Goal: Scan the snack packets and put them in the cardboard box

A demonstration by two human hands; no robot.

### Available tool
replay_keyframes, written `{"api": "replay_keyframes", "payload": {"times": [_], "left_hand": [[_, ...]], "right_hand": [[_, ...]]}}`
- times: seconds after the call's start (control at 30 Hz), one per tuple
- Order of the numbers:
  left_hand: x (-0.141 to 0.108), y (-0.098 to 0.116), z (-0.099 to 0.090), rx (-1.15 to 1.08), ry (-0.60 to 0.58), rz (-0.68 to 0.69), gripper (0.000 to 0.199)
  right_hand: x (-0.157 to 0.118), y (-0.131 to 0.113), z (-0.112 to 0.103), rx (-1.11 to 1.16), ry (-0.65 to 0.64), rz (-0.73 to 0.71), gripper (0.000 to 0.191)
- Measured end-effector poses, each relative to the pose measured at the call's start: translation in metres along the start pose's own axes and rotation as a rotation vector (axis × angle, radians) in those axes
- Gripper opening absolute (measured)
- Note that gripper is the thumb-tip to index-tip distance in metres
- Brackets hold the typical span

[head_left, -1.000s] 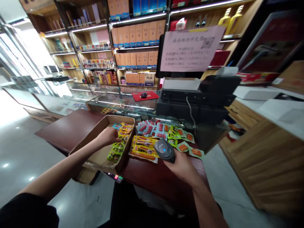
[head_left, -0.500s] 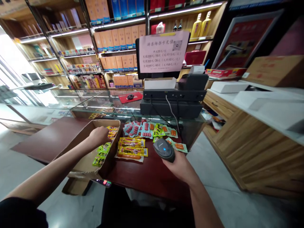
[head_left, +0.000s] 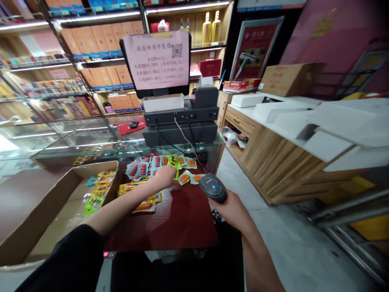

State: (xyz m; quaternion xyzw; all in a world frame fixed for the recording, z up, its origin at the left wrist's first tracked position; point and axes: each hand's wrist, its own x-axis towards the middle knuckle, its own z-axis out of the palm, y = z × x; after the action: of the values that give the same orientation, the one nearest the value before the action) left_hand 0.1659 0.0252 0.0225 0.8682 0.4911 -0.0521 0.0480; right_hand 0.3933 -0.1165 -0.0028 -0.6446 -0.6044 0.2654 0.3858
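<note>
My right hand (head_left: pixel 229 205) is wrapped round a dark barcode scanner (head_left: pixel 212 187) with a lit blue light, held above the table's right edge. My left hand (head_left: pixel 165 177) is over the table with its fingers closed at a green snack packet (head_left: pixel 174 161); the fingertips are partly hidden. Left of it lie pink sausage packs (head_left: pixel 139 169). Orange sausage packs (head_left: pixel 184 177) lie to its right. Yellow snack packets (head_left: pixel 154 198) are partly covered by my left forearm. An open cardboard box (head_left: pixel 18 231) at the left holds green and yellow packets (head_left: pixel 95 201).
Beyond the dark red table (head_left: pixel 179 227) stands a glass counter (head_left: pixel 88 138). On it are a monitor with a pink paper sign (head_left: pixel 158 65), a black cash drawer (head_left: pixel 179 136) and a mouse (head_left: pixel 133 124). A wooden cabinet (head_left: pixel 258 162) stands to the right.
My left hand has come out of the cardboard box and moved right to the packets on the table. My right hand still holds the scanner. The view has turned right.
</note>
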Motion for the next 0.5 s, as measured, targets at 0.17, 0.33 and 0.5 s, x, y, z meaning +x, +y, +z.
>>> {"api": "replay_keyframes", "payload": {"times": [0.17, 0.33, 0.5], "left_hand": [[0.048, 0.042, 0.038, -0.064, 0.153, 0.387, 0.059], [0.066, 0.051, 0.059, 0.092, 0.150, 0.508, 0.052], [0.052, 0.047, 0.063, 0.072, 0.201, 0.456, 0.034]], "right_hand": [[-0.004, 0.012, -0.015, -0.021, 0.049, 0.033, 0.026], [-0.006, 0.019, -0.019, -0.020, 0.057, 0.038, 0.027], [-0.004, 0.018, -0.012, -0.017, 0.043, 0.031, 0.029]]}}
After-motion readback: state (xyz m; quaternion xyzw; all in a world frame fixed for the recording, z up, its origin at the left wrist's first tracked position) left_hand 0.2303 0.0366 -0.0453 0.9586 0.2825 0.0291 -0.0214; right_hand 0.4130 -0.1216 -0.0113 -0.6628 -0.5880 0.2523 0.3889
